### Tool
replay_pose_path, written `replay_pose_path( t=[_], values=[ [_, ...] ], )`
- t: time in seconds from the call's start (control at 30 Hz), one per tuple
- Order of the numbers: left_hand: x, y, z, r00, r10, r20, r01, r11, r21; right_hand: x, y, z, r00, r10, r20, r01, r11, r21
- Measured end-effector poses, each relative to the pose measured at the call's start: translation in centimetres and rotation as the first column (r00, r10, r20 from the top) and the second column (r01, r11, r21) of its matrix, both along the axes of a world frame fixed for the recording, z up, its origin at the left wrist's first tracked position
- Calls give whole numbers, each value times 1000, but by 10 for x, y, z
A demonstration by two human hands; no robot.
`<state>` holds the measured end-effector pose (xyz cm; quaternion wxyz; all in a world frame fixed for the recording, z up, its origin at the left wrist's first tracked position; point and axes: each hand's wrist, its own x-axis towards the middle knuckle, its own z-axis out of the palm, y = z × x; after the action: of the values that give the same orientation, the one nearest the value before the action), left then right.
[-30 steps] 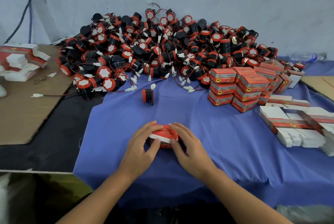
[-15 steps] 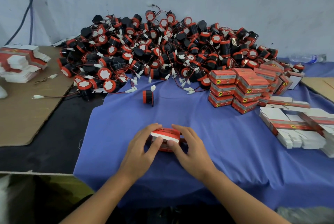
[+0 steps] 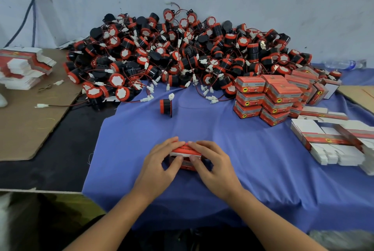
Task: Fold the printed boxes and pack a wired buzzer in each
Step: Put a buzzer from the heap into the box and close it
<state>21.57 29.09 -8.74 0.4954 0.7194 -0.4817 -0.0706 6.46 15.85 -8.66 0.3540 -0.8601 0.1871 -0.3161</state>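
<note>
Near the middle of the blue cloth (image 3: 253,159), I see my left hand (image 3: 159,161) and right hand (image 3: 214,161) together, both gripping one printed box (image 3: 186,150), thumbs on its near face. One loose buzzer (image 3: 166,106) lies farther off, before the buzzer heap (image 3: 182,54).

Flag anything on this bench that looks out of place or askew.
One buzzer lies alone on the blue cloth, apart from the heap. One wire with a white connector trails onto the cardboard. A plastic bottle lies on its side at the back right. Nothing looks damaged.
</note>
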Motion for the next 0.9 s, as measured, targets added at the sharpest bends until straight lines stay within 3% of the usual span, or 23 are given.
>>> replay_pose_path(
  t=[0.23,0.47,0.57,0.7,0.8,0.9],
  values=[
    [-6,-1,0,994,12,104,-16,999,44,0,2,0,998,25,-53,-24,1000,2],
    [-13,-2,-2,972,25,232,-49,994,98,2,3,-4,997,-63,43,70,976,-205],
    [-15,-1,1,913,9,407,-81,984,159,1,5,-4,996,-83,-13,78,973,-218],
    [-8,6,11,754,-48,655,-167,950,262,1,12,0,990,-129,-54,107,946,-305],
    [-10,8,17,691,-79,718,-204,932,299,-1,12,-1,986,-139,-97,79,885,-459],
    [-16,8,17,689,-77,721,-206,933,296,-7,8,-1,971,-159,-178,24,806,-592]
  ],
)
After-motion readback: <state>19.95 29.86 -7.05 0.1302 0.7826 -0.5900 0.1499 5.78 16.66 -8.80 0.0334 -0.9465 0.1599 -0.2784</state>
